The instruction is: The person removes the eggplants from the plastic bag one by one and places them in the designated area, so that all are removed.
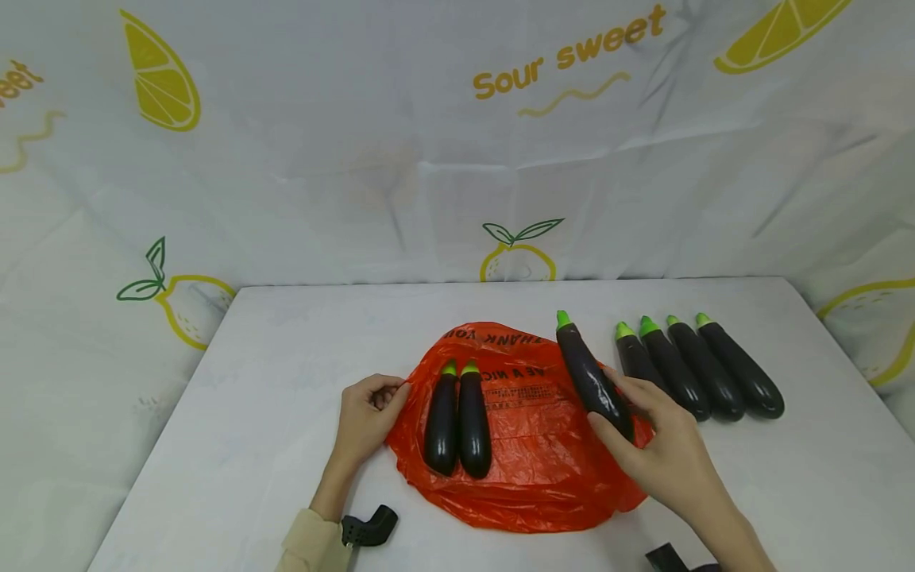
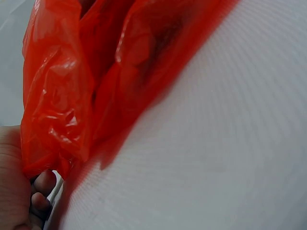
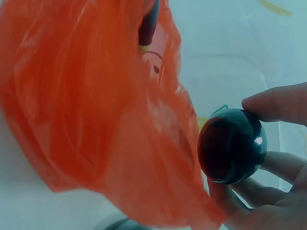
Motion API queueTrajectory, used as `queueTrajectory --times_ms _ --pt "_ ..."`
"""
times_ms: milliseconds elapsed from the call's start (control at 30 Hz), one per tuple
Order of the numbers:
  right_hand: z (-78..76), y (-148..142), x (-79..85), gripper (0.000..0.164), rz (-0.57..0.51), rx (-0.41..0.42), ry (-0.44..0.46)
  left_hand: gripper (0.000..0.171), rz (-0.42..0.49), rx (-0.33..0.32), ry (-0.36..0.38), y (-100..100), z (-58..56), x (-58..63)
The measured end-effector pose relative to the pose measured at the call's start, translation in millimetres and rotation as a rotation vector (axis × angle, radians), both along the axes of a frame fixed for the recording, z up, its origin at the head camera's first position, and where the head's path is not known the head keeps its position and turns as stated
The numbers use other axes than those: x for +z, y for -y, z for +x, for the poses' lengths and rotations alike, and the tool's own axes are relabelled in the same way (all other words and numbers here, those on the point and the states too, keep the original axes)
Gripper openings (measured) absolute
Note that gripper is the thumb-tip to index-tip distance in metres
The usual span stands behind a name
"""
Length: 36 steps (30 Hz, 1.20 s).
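Note:
A red plastic bag (image 1: 529,453) with dark printing lies spread on the table, its rim raised. Two dark eggplants (image 1: 441,421) with green tips lie side by side in its left part. My left hand (image 1: 368,417) pinches the bag's left edge between thumb and curled fingers; the left wrist view shows the gathered red plastic (image 2: 57,120) at the fingertips. My right hand (image 1: 661,441) grips another eggplant (image 1: 589,377), tilted with its green tip pointing away, over the bag's right side. In the right wrist view that eggplant's rounded end (image 3: 232,146) faces the camera, between thumb and fingers.
Several more eggplants (image 1: 739,365) lie in a slanted row on the white table (image 1: 214,445), right of the bag. A white curtain with lemon prints (image 1: 343,159) hangs behind the table. Black wrist devices (image 1: 370,527) show near both wrists.

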State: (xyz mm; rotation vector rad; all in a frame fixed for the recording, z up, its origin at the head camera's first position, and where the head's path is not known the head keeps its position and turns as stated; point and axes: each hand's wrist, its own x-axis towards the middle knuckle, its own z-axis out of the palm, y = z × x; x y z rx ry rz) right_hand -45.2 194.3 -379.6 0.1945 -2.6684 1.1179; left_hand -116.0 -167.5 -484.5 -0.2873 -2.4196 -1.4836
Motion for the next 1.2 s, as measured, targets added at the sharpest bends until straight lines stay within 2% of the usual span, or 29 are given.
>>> queueTrajectory --times_ms 333,567,867,1200 --pt "-7.4 -21.1 -0.8 0.059 0.022 -0.060 -0.065 0.004 0.003 -0.002 -0.012 0.4 -0.4 1.2" --pt "-11.0 -34.1 -2.2 0.056 0.000 -0.092 -0.046 0.004 0.006 -0.005 0.000 1.1 -0.5 0.9" --pt "-15.7 -47.9 -7.8 0.053 0.011 -0.123 -0.101 0.004 0.002 -0.001 0.000 0.6 -0.5 0.3" --pt "-23.5 -76.8 -12.8 0.051 -0.030 -0.166 -0.133 0.003 0.006 -0.006 0.001 0.8 -0.7 0.5"
